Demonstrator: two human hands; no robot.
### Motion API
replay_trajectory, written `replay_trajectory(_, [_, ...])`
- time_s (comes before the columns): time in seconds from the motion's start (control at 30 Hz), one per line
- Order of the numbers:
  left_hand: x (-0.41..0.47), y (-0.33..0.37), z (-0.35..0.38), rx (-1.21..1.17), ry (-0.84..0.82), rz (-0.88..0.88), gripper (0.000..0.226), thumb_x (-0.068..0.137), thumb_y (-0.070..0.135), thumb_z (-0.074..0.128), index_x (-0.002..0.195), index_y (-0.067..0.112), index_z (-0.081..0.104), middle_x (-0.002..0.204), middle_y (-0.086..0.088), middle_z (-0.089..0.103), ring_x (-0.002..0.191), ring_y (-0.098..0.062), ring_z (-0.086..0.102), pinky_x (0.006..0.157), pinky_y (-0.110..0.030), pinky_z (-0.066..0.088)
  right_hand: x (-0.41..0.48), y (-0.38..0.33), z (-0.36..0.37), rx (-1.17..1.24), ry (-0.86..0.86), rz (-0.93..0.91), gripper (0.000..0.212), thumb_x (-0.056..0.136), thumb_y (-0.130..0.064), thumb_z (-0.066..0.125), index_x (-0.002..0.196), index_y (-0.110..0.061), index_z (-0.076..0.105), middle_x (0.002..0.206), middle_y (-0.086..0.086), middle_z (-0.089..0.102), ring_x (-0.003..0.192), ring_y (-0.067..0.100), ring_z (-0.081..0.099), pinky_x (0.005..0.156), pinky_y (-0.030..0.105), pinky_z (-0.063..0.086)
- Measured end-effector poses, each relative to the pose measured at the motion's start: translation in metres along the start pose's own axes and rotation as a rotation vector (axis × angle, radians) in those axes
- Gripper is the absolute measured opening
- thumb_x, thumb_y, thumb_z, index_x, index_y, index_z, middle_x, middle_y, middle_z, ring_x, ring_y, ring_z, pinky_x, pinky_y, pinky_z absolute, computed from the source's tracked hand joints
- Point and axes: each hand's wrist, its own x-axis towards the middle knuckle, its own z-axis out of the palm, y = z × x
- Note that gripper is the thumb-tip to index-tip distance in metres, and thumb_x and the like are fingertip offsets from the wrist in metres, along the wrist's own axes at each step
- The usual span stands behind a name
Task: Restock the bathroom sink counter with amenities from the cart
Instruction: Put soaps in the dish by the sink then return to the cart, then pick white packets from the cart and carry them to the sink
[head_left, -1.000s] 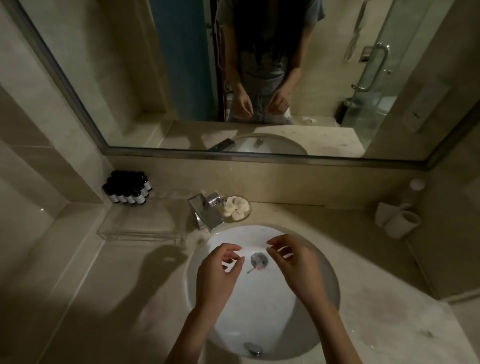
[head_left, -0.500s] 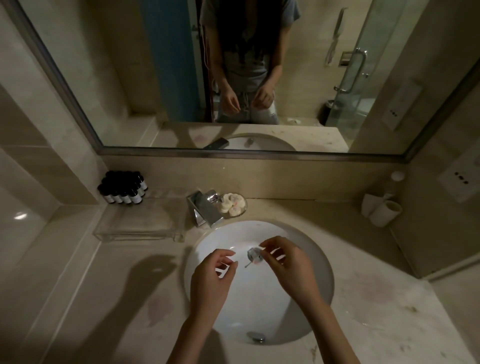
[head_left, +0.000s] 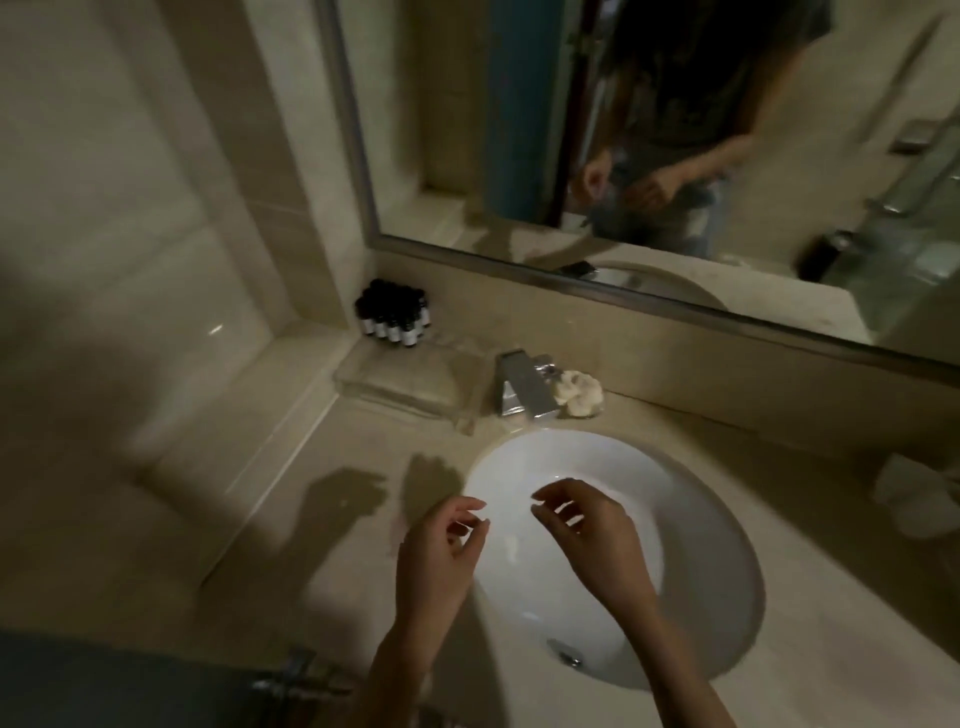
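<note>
At the front edge of the tabletop (head_left: 291, 597), seen from the head camera, a person is holding both hands over the white sink (head_left: 701, 545). The left hand (head_left: 441, 551) is hovering above the sink's left rim, its fingers loosely curled and its thumb and forefinger lying close together. The right hand (head_left: 597, 535) is hanging over the middle of the basin, fingers bent downward in much the same way. The picture is blurring with motion, so I cannot tell whether either hand is pinching something thin or holding nothing.

The amenities are sitting toward the back. A cluster of small dark bottles (head_left: 392, 314) with pale labels is standing in the tabletop's back left corner, against the wall. Just in front of them a clear tray (head_left: 410, 382) is lying along the back edge. The chrome faucet (head_left: 524, 387) is standing behind the sink, and a small dish of white pieces (head_left: 582, 395) is sitting just beside it on the right. Some white cups (head_left: 914, 499) are lying near the right edge. Above the back edge, the mirror (head_left: 441, 104) is reflecting the person's arms.
</note>
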Motion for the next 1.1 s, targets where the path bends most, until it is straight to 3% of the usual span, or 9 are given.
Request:
replay_trajectory(0.13, [-0.039,-0.012,-0.029,0.005,0.257,-0.050,0.015,0.087,0.021,0.069,0.101,0.027,0.069,0.093,0.017,0.069,0.085,0.000,0.064,0.075,-0.017,0.051,0.007,-0.019,0.021,0.080,-0.148,-0.103,0.005,0.087,-0.030,0.069,0.086,-0.035,0.066,0.085,-0.019,0.067,0.075,-0.001,0.061,0.066,0.021,0.050])
replay_trajectory(0.2, [-0.064,-0.017,-0.042,-0.022,0.316,-0.157,0.014,0.089,0.020,0.066,0.102,0.026,0.066,0.094,0.015,0.066,0.086,-0.003,0.062,0.076,-0.019,0.050,-0.001,-0.025,0.035,0.115,-0.219,-0.161,0.007,0.086,-0.030,0.069,0.084,-0.035,0.066,0.085,-0.020,0.067,0.074,-0.001,0.061,0.066,0.024,0.051])
replay_trajectory(0.3, [-0.109,-0.039,-0.058,-0.003,0.487,-0.297,0.015,0.088,0.023,0.066,0.100,0.032,0.066,0.088,0.009,0.068,0.082,-0.009,0.065,0.075,-0.033,0.055,-0.022,-0.038,0.057,0.144,-0.374,-0.242,0.005,0.088,-0.032,0.067,0.084,-0.034,0.065,0.086,-0.019,0.067,0.075,0.000,0.061,0.067,0.021,0.049])
replay_trajectory(0.47, [-0.215,-0.057,-0.067,0.032,0.789,-0.434,0.017,0.085,0.018,0.070,0.094,0.032,0.065,0.082,0.014,0.067,0.077,0.004,0.063,0.067,-0.011,0.048,-0.076,-0.063,0.097,0.175,-0.639,-0.422,0.003,0.086,-0.029,0.069,0.085,-0.030,0.067,0.078,-0.013,0.067,0.069,0.001,0.061,0.065,0.024,0.052])
replay_trajectory(0.6, [-0.276,-0.057,-0.066,0.029,0.937,-0.499,0.026,0.086,0.018,0.069,0.091,0.040,0.059,0.085,0.016,0.066,0.079,0.004,0.063,0.070,-0.016,0.052,-0.119,-0.075,0.117,0.175,-0.791,-0.551,0.008,0.084,-0.026,0.072,0.084,-0.033,0.067,0.076,-0.010,0.068,0.068,0.003,0.062,0.065,0.027,0.053])
replay_trajectory(0.7, [-0.302,-0.055,-0.068,0.061,1.026,-0.521,0.022,0.086,0.020,0.070,0.091,0.039,0.060,0.084,0.015,0.066,0.078,0.002,0.063,0.070,-0.019,0.052,-0.143,-0.087,0.123,0.190,-0.848,-0.667,0.026,0.082,-0.019,0.075,0.080,-0.041,0.062,0.073,-0.014,0.066,0.069,-0.001,0.062,0.063,0.015,0.048])
replay_trajectory(0.8, [-0.323,-0.052,-0.071,0.090,1.115,-0.525,0.022,0.085,0.022,0.071,0.090,0.040,0.060,0.083,0.013,0.067,0.076,0.001,0.063,0.068,-0.019,0.053,-0.163,-0.100,0.127,0.205,-0.912,-0.731,0.017,0.081,-0.015,0.075,0.083,-0.029,0.067,0.072,-0.016,0.064,0.073,-0.004,0.062,0.063,0.006,0.043])
replay_trajectory(0.97, [-0.367,-0.050,-0.079,0.086,1.231,-0.562,0.024,0.086,0.025,0.069,0.088,0.045,0.056,0.083,0.017,0.066,0.077,0.004,0.062,0.067,-0.016,0.053,-0.201,-0.124,0.140,0.200,-0.991,-0.823,0.007,0.082,-0.019,0.074,0.088,-0.021,0.072,0.076,-0.012,0.068,0.070,0.000,0.063,0.065,0.016,0.049])
replay_trajectory(1.1, [-0.419,-0.052,-0.082,0.056,1.392,-0.612,0.024,0.087,0.020,0.068,0.096,0.040,0.060,0.087,0.019,0.065,0.079,0.003,0.061,0.066,-0.014,0.050,-0.250,-0.151,0.157,0.145,-1.106,-0.897,0.007,0.084,-0.024,0.072,0.090,-0.026,0.069,0.080,-0.010,0.069,0.073,0.000,0.064,0.069,0.021,0.052])
